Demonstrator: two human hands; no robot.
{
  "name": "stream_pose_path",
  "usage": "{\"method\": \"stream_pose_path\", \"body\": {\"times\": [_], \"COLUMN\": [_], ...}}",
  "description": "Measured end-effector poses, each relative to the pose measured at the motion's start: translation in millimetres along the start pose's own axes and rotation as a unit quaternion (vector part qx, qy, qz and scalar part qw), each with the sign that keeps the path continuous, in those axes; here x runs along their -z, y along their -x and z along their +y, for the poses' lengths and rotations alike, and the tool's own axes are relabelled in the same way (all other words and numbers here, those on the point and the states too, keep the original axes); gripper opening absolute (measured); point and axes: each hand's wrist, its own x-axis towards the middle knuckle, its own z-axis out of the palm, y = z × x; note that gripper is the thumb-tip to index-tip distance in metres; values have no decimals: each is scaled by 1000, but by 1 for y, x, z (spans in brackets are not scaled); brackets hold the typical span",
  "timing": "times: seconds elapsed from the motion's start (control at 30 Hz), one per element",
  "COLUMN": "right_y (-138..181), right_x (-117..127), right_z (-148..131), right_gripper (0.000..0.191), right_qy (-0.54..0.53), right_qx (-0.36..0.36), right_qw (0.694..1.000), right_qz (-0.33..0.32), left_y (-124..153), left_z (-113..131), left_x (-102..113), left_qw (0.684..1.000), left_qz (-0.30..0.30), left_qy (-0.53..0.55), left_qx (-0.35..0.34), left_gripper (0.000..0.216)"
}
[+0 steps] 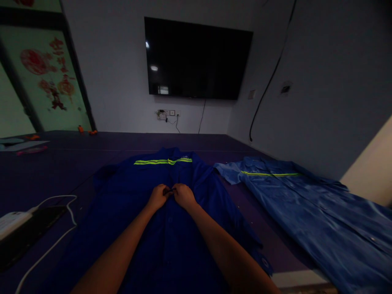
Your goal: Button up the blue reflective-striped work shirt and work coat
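Observation:
A dark blue work jacket [128, 212] with a yellow reflective stripe across the chest lies spread flat on the purple surface in front of me. My left hand [158, 197] and my right hand [183, 195] meet at the jacket's front closure in the middle. Both have their fingers curled and pinched on the fabric there. What exactly sits between the fingertips is too small and dark to make out.
A lighter blue jacket [306, 208] with a reflective stripe lies to the right. At the left edge are a dark flat object [27, 234], a white adapter [12, 222] and a white cable [61, 220]. A wall-mounted screen [197, 59] hangs ahead.

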Motion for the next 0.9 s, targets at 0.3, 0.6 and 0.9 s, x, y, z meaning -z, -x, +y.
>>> {"method": "stream_pose_path", "body": {"times": [0.3, 0.6, 0.9], "right_y": [-3, 0, 4], "right_x": [-3, 3, 12], "right_z": [1, -3, -8], "right_gripper": [27, 25, 26], "right_qy": [14, 68, 123], "right_qx": [8, 23, 47], "right_qw": [1000, 997, 991], "right_qz": [-10, -35, -26], "left_y": [0, 1, 1], "left_z": [2, 3, 2], "left_x": [0, -3, 0], "left_qw": [999, 1000, 999], "left_qz": [0, 24, 25], "left_qy": [18, 0, 26], "left_qx": [28, 17, 19], "left_gripper": [20, 17, 22]}}
